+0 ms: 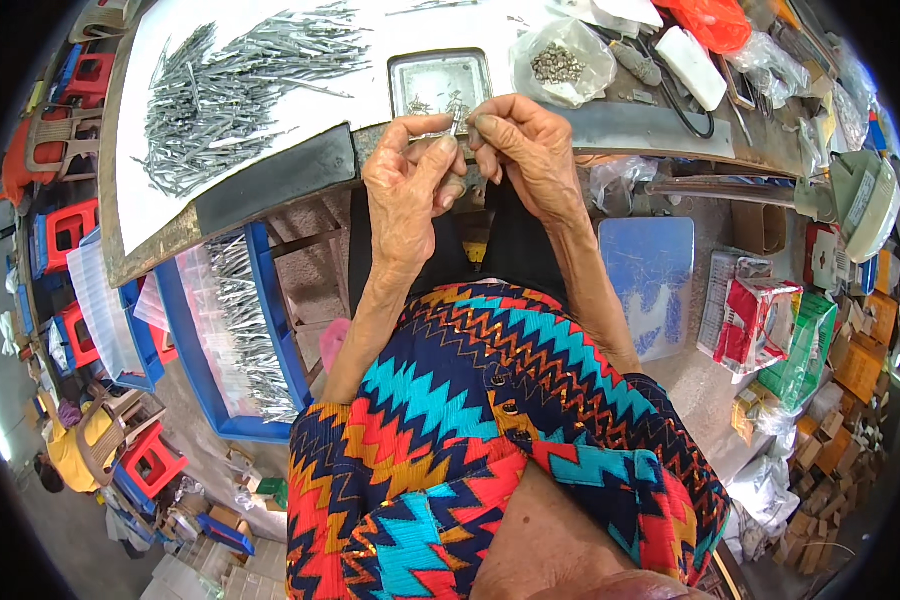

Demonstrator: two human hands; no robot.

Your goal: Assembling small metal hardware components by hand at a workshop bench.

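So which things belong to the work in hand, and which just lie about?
Likely in use:
thin silvery metal piece in left hand, right hand alongside
shallow rectangular metal tray
heap of slender grey metal pieces

Seemingly lying about:
orange-red plastic bag
green plastic basket
red plastic stools

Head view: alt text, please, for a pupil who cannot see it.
Left hand and right hand meet at a small, slender piece near a shallow tray of tiny parts. Grey strips lie heaped at left; a clear bag sits at right.

Cluttered workshop: worktable (280,178), heap of metal parts (245,95), piled cardboard boxes (863,372).
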